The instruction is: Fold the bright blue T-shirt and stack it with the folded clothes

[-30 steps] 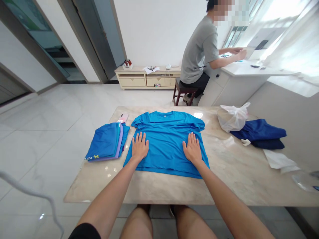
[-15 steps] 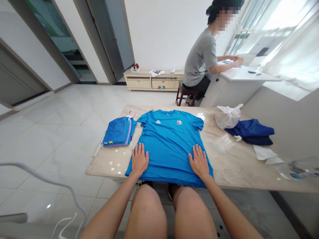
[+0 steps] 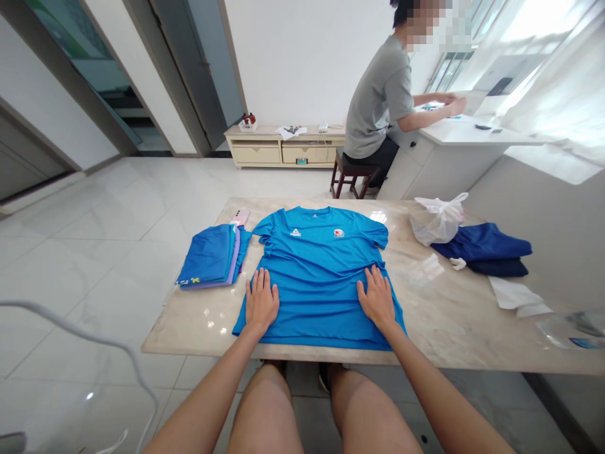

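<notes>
A blue T-shirt [image 3: 316, 284] lies spread face up on the marble-look table [image 3: 184, 328], its collar at the far side and its hem near the front edge. Small chest prints show, a white logo on the left and a round badge on the right. My left hand [image 3: 261, 304] rests flat on the shirt's lower left side, fingers stretched out. On the lower right side lies my right hand [image 3: 378, 297], also flat with its fingers a little apart. Wrinkles run across the cloth between the two hands.
Folded clothes [image 3: 208, 255] are stacked at the left, with a pink phone [image 3: 240, 217] behind. At the right are a white plastic bag [image 3: 437, 221], dark blue cloth [image 3: 486, 247] and white paper [image 3: 517, 296]. A person [image 3: 378, 101] sits at a white desk [image 3: 454, 132] beyond.
Both hands have pushed slightly away from me with the shirt. Its hem now lies on the tabletop rather than over the front edge, and more creases cross the middle. The view has shifted a little.
</notes>
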Demonstrator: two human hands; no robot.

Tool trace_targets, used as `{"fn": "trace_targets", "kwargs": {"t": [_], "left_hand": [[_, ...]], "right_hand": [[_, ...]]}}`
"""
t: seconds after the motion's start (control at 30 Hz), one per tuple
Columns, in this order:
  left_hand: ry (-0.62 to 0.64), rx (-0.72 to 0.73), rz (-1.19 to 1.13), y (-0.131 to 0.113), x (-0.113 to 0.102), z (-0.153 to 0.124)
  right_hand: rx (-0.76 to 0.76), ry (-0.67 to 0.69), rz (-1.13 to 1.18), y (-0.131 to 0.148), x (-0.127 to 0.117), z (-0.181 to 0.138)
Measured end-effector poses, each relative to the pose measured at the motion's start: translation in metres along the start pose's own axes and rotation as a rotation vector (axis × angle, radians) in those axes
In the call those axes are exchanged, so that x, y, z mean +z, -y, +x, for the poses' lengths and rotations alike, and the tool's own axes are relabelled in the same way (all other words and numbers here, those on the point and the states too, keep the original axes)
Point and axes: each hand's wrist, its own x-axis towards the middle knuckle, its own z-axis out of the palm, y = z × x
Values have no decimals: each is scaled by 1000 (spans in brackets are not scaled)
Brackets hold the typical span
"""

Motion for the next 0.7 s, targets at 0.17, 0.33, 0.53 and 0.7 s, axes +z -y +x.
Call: {"fn": "trace_targets", "kwargs": {"t": [0.17, 0.33, 0.53, 0.7], "left_hand": [[6, -7, -4, -4, 5, 23], [8, -3, 1, -7, 8, 37], [-14, 10, 1, -9, 10, 43], [-10, 11, 6, -10, 9, 43]], "right_hand": [[4, -96, 50, -1, 5, 18], [-22, -130, 47, 4, -1, 28], [-43, -135, 22, 13, -14, 28], [-54, -142, 32, 13, -13, 28]]}}
